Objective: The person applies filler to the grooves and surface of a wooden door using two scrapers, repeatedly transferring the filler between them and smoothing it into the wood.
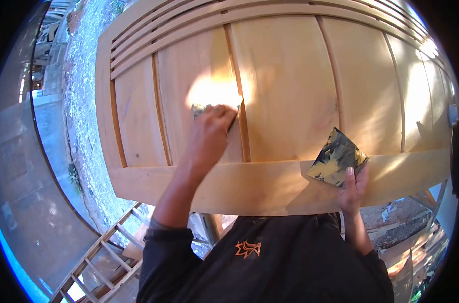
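Observation:
A large wooden panel (pixel 285 86) with vertical grooves and slats along its far side lies in front of me. My left hand (pixel 213 129) is closed on a dark, flat piece (pixel 233 121) pressed to the panel beside a groove, under a bright patch of light. Most of that piece is hidden by my fingers. In my right hand (pixel 353 189) is a square sheet (pixel 335 160) with black and yellowish smears, held by its lower corner over the panel's near rail, thumb on top.
A wooden ladder (pixel 105 252) stands at the lower left. Beyond the panel's left edge runs a strip of rough, pale ground (pixel 88 116), with a large brown board (pixel 22 166) further left. Supports show beneath the panel.

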`<state>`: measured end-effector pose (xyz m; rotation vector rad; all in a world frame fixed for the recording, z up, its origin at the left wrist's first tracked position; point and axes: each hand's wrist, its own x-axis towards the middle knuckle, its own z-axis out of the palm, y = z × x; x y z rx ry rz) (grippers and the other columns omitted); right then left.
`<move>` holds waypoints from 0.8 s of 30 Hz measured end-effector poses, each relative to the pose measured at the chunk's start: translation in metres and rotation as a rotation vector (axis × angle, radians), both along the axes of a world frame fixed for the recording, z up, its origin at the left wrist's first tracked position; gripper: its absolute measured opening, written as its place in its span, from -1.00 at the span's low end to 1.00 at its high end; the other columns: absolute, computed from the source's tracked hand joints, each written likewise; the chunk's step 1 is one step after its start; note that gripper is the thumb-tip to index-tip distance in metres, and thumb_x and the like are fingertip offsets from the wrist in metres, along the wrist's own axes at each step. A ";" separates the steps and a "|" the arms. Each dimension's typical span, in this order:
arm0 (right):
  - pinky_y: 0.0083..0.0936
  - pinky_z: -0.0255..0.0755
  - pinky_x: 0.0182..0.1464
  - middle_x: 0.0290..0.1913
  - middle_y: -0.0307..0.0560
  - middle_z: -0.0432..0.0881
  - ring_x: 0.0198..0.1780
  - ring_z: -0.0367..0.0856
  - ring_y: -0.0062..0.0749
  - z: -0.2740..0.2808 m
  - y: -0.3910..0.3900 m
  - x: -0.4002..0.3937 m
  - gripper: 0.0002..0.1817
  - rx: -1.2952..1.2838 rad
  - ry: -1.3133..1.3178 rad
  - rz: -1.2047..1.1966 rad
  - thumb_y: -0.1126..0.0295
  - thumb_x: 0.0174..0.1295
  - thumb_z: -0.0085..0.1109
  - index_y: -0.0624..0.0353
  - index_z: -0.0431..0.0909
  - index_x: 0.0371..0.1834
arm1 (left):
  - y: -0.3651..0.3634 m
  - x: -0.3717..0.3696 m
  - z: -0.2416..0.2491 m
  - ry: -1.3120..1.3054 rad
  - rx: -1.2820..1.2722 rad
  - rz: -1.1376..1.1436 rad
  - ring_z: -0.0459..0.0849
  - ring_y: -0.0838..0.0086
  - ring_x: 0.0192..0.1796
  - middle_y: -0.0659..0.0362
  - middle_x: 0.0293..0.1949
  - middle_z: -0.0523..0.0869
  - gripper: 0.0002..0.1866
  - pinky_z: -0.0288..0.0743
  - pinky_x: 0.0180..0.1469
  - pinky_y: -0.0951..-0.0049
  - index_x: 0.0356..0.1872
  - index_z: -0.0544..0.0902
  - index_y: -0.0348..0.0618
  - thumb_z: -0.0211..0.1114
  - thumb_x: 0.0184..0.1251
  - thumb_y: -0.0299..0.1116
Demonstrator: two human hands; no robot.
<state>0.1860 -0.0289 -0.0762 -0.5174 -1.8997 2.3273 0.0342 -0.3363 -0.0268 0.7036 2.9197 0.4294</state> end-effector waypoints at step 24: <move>-0.49 0.25 0.24 0.16 -0.03 0.43 0.18 0.40 -0.42 -0.004 -0.006 0.003 -0.59 0.002 0.038 -0.093 0.48 0.39 -0.16 0.38 0.19 0.28 | 0.009 -0.068 0.080 -0.559 -0.210 -0.513 0.64 0.11 -0.11 0.05 -0.22 0.70 -0.62 0.47 -0.08 0.28 -0.16 0.70 -0.17 0.09 -0.01 -0.68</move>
